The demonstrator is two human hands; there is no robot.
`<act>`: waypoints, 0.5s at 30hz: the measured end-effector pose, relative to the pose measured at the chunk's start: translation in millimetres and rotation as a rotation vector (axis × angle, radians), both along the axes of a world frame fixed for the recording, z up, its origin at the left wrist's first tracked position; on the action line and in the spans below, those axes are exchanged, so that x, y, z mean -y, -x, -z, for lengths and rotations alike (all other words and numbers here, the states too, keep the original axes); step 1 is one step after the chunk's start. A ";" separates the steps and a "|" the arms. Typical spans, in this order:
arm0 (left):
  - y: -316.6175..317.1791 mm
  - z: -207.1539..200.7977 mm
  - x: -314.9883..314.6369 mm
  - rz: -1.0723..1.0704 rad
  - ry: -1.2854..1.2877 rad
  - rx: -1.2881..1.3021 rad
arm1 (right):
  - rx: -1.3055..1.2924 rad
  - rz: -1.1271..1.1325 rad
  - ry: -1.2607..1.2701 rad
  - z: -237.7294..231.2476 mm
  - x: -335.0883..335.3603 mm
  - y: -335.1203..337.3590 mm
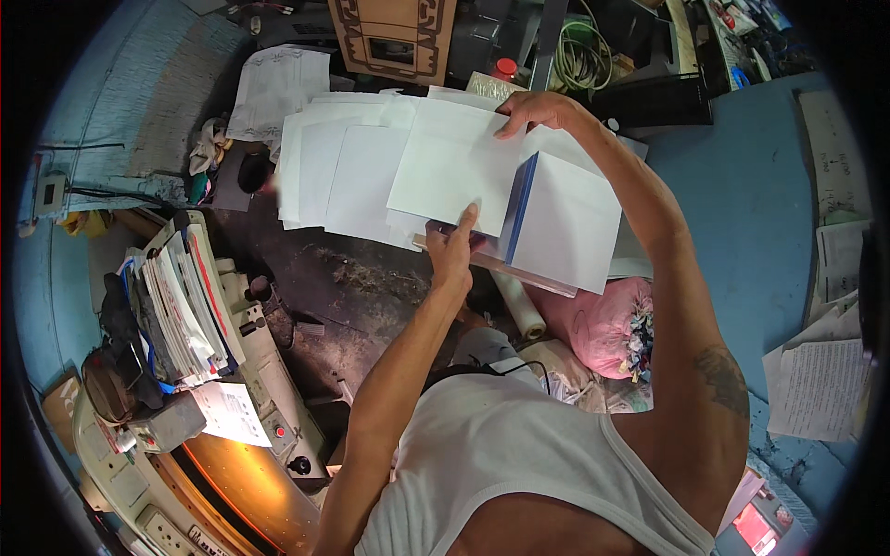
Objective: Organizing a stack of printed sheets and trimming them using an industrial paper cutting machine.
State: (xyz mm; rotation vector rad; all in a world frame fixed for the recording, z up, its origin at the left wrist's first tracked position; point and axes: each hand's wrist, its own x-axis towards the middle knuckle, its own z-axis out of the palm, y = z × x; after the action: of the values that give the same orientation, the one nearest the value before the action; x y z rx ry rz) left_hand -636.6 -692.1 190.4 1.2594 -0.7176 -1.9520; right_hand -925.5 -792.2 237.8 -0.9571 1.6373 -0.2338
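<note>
A white paper sheet (451, 153) lies slanted on top of other paper in front of me. My left hand (451, 258) grips its near edge, thumb on top and fingers mostly hidden underneath. Something dark and reddish shows by those fingers, too little to name. At the sheet's far right corner, my right hand (540, 111) pinches it between thumb and fingers. Just right of the sheet lies a thick white paper pad (567, 227) with a blue bound edge. More loose white sheets (315, 171) spread out in an overlapping row to the left.
A beige machine (269, 389) with a stack of papers (181, 306) stands at left. Beyond the sheets is a brown cut-out panel (394, 42). Coiled cable (584, 56) lies at far right. Nearer, a pink bag (603, 324) sits beside a white roll (519, 306).
</note>
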 end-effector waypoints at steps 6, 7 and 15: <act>-7.2 -17.0 -1.6 0.094 -0.097 0.081 | -0.034 -0.144 0.034 1.5 0.6 3.0; -6.7 -19.5 -4.0 0.106 -0.100 0.107 | -0.081 -0.148 0.046 1.2 -2.3 3.9; -32.5 -25.1 -3.2 0.284 -0.081 0.194 | -0.195 -0.286 0.026 -15.0 -8.3 -13.4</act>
State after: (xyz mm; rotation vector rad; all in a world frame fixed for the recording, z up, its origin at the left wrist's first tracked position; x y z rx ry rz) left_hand -604.1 -688.9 215.5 1.4775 -0.9680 -2.1204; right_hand -912.1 -783.9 252.8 -1.2514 1.6516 0.0350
